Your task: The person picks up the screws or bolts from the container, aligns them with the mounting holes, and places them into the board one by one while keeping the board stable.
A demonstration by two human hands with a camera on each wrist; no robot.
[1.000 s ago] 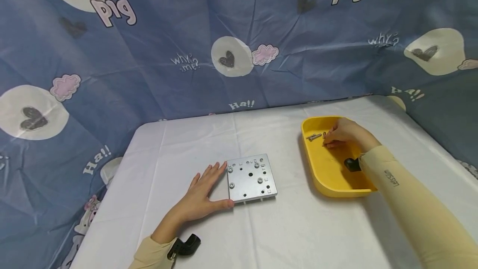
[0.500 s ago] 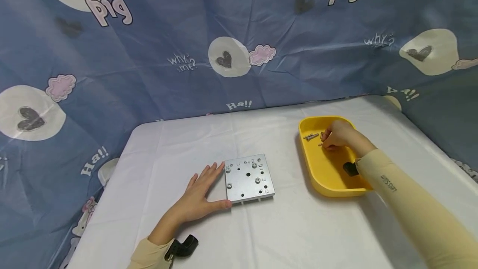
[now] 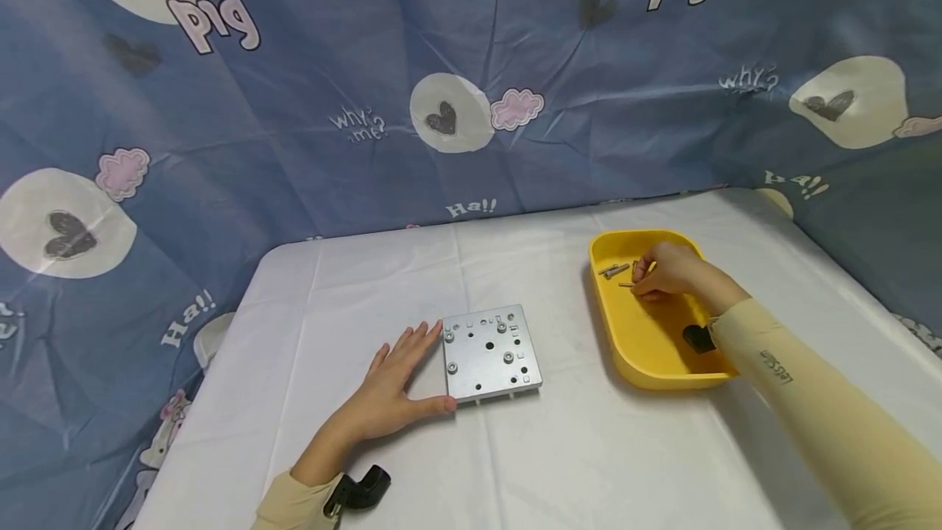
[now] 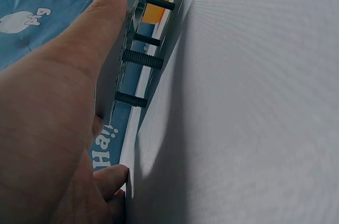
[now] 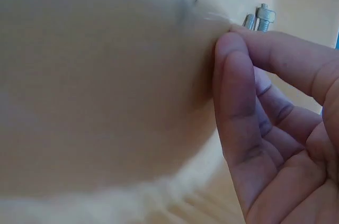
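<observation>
a blue cartoon-print cloth (image 3: 471,64) hangs behind and round a table under a white sheet (image 3: 559,448). toward the table's right edge sits a yellow tray (image 3: 625,342), and near the middle of the front half lies a square grey metal plate (image 3: 491,352) with bolts standing in it; the left wrist view shows their threaded ends poking out below the plate (image 4: 119,70). the left hand (image 3: 393,387) lies flat on the sheet against the plate's left edge, fingers straight and spread, thumb along the front corner, gripping nothing. the right hand (image 3: 666,270) is inside the tray at its far end, fingers curled together, fingertips on a small bolt (image 3: 626,285); whether they have it pinched cannot be told. more loose bolts (image 3: 615,270) lie just beside it, at the tray's far left corner.
</observation>
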